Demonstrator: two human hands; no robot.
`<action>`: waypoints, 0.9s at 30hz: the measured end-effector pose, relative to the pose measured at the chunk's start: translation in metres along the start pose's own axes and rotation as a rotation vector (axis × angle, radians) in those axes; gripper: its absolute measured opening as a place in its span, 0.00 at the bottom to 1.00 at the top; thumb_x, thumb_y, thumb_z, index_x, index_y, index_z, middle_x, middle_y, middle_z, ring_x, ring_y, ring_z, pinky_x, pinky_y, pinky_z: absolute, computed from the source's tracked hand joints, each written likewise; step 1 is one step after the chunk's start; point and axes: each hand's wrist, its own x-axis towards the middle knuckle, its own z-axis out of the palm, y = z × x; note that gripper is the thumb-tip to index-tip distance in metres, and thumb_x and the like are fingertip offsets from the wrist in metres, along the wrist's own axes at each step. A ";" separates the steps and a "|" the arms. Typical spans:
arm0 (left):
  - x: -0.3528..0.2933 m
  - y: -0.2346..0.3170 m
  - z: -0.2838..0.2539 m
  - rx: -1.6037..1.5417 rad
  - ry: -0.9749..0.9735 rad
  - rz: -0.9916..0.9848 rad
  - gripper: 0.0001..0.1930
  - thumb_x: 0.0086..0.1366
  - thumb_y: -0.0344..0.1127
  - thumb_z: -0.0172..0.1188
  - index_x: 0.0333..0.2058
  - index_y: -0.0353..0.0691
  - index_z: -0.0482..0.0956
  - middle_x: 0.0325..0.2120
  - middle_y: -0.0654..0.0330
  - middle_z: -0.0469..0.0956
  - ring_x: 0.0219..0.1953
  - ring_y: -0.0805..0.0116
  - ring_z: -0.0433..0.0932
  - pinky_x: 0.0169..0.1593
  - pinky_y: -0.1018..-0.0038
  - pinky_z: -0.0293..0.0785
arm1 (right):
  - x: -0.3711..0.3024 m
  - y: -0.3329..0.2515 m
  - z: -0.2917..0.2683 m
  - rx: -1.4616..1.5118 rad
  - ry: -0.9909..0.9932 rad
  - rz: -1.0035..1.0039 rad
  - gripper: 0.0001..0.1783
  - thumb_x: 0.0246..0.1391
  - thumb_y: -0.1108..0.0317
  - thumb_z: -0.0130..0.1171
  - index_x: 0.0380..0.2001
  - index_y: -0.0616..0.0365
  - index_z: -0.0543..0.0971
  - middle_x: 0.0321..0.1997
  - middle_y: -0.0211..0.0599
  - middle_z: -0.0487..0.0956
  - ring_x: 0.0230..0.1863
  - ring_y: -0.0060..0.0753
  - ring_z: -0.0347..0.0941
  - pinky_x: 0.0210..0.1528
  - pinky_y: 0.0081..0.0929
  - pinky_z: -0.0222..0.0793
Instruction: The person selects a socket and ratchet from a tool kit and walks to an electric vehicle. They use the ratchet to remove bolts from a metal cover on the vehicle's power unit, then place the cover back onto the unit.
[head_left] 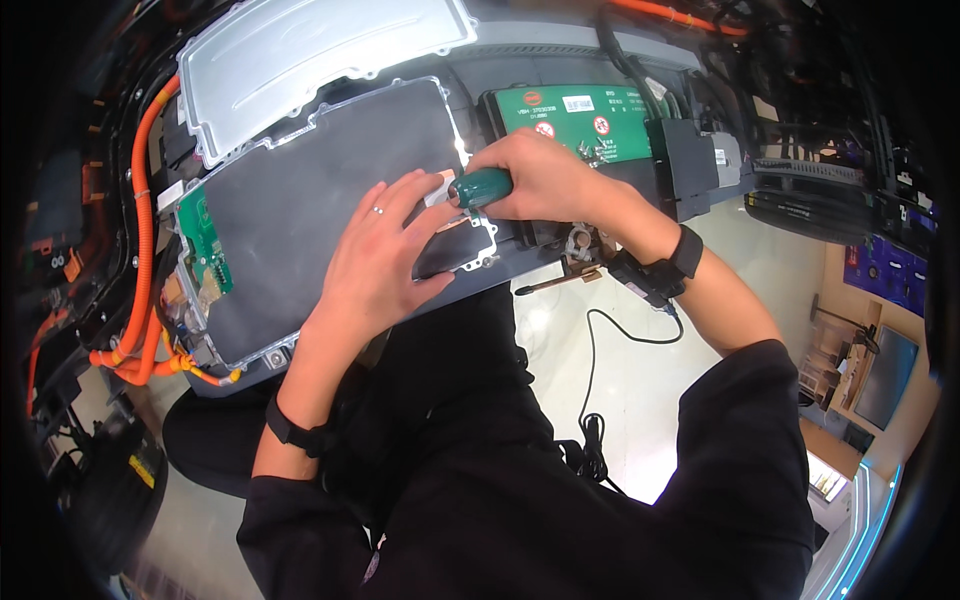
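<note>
My right hand (540,175) is closed around the dark green handle of a screwdriver (482,188); its shaft and tip are hidden from above. The tool stands over the right edge of an open metal housing (462,140), which is lined with a black sheet (320,170). My left hand (375,250) lies over that sheet with its fingers spread, the index finger reaching close to the handle. Beneath these fingertips a white and copper-coloured part (446,186) shows in part. A green circuit board (207,240) is exposed at the housing's left end.
A silver metal cover (320,60) rests behind the housing. To the right, a green-topped box (570,105) carries several loose screws (597,152). Thick orange cables (143,230) run along the left. A black cord (590,370) hangs from my right wrist strap (685,252).
</note>
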 end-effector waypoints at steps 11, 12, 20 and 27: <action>0.000 0.000 0.000 -0.005 0.029 0.012 0.36 0.40 0.31 0.76 0.52 0.44 0.75 0.59 0.56 0.69 0.63 0.51 0.67 0.66 0.51 0.62 | 0.000 0.001 0.001 -0.025 0.039 -0.028 0.08 0.40 0.67 0.66 0.25 0.59 0.82 0.22 0.45 0.79 0.29 0.51 0.77 0.33 0.42 0.70; 0.000 0.000 0.000 -0.007 0.032 0.013 0.36 0.40 0.31 0.76 0.52 0.44 0.75 0.59 0.56 0.69 0.63 0.51 0.67 0.66 0.51 0.62 | 0.000 0.001 0.001 -0.029 0.024 -0.013 0.08 0.39 0.67 0.66 0.25 0.59 0.83 0.22 0.45 0.79 0.29 0.51 0.77 0.32 0.42 0.70; -0.001 0.000 0.000 -0.003 0.035 0.019 0.34 0.40 0.31 0.76 0.51 0.44 0.75 0.59 0.56 0.68 0.63 0.52 0.67 0.66 0.51 0.62 | 0.000 0.003 0.003 -0.020 0.013 0.003 0.10 0.40 0.67 0.67 0.28 0.58 0.83 0.22 0.44 0.79 0.28 0.50 0.76 0.32 0.41 0.69; -0.001 -0.001 0.000 0.001 0.037 0.026 0.32 0.44 0.30 0.75 0.51 0.44 0.74 0.58 0.58 0.69 0.62 0.53 0.67 0.65 0.52 0.63 | 0.000 -0.001 -0.001 -0.002 -0.043 0.042 0.13 0.40 0.71 0.68 0.33 0.61 0.82 0.28 0.44 0.81 0.31 0.44 0.77 0.35 0.33 0.70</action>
